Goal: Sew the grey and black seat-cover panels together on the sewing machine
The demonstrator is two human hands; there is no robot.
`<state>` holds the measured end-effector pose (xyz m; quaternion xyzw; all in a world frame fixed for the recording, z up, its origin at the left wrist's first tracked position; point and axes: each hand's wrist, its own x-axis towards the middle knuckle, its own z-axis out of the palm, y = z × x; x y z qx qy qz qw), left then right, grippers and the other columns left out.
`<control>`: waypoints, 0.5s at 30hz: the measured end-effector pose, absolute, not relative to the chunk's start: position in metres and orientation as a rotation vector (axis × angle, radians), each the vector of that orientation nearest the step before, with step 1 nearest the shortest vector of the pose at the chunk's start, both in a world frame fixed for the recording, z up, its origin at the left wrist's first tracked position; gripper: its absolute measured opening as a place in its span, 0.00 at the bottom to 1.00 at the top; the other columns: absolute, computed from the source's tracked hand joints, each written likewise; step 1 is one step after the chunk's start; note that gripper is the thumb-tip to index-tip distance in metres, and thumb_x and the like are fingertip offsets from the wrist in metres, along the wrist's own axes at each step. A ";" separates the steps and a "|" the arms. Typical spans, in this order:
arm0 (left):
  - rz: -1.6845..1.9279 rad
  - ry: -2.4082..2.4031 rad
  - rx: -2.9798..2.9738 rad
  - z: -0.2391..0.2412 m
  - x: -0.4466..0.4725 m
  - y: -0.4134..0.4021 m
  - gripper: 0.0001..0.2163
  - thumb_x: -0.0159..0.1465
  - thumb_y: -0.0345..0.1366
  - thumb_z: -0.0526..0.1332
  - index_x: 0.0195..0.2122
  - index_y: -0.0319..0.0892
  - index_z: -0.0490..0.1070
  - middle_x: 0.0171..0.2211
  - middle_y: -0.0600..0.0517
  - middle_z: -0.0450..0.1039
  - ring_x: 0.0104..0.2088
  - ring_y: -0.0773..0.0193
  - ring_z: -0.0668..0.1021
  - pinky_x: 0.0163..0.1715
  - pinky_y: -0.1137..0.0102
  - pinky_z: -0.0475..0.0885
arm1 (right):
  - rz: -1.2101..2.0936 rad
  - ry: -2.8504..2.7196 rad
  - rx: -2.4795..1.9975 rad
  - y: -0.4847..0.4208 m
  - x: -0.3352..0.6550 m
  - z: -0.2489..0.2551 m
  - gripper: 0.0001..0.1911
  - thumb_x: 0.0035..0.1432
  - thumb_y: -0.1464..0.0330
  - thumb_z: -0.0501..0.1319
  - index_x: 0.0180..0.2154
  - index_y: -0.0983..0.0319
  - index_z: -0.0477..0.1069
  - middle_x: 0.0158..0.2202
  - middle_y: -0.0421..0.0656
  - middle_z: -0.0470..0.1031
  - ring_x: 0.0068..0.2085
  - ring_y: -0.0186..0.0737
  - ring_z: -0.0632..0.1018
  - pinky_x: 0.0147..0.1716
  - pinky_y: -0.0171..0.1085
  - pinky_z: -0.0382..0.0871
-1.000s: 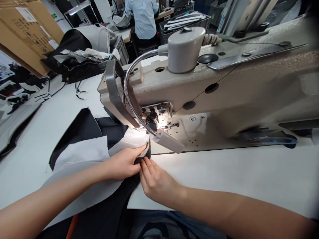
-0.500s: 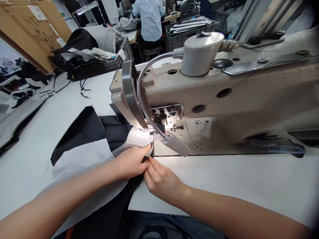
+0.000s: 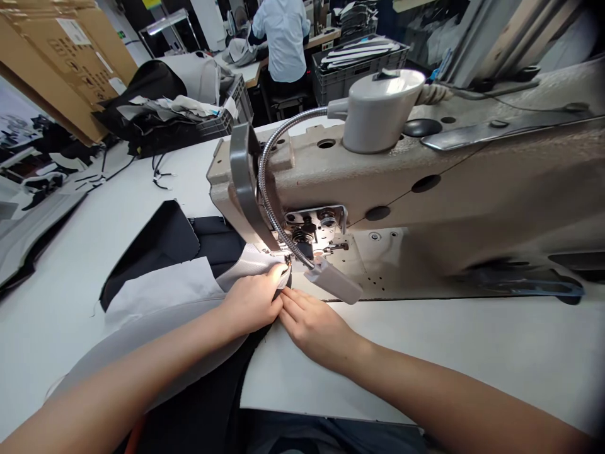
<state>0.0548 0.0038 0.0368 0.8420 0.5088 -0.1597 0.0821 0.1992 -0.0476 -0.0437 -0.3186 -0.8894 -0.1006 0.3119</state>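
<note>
My left hand [image 3: 253,302] pinches the edge of a grey and black fabric piece [image 3: 161,290] right in front of the needle of a beige industrial sewing machine [image 3: 425,183]. My right hand [image 3: 309,325] lies beside it, its fingers closed on the same fabric edge, touching the left hand. A small lamp [image 3: 333,280] on a flexible metal neck lights the spot just above both hands. The fabric spreads to the left over the white table [image 3: 425,353] and hangs off its front edge.
A crate of fabric scraps [image 3: 189,120] and a cardboard box [image 3: 57,57] stand at the back left. Grey and black cut pieces [image 3: 28,233] lie at the far left. A person in a light shirt [image 3: 283,38] sits with their back turned at a far table.
Both hands have pushed the fabric edge forward, closer under the machine's needle area. The view has shifted slightly, so the machine sits further right.
</note>
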 end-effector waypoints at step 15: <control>-0.513 1.410 2.502 0.041 0.056 0.014 0.18 0.57 0.33 0.50 0.49 0.44 0.64 0.35 0.48 0.76 0.36 0.51 0.78 0.31 0.65 0.71 | -0.224 -2.321 -0.848 -0.046 0.202 -0.039 0.16 0.61 0.80 0.48 0.43 0.75 0.72 0.45 0.56 0.74 0.49 0.48 0.74 0.51 0.42 0.70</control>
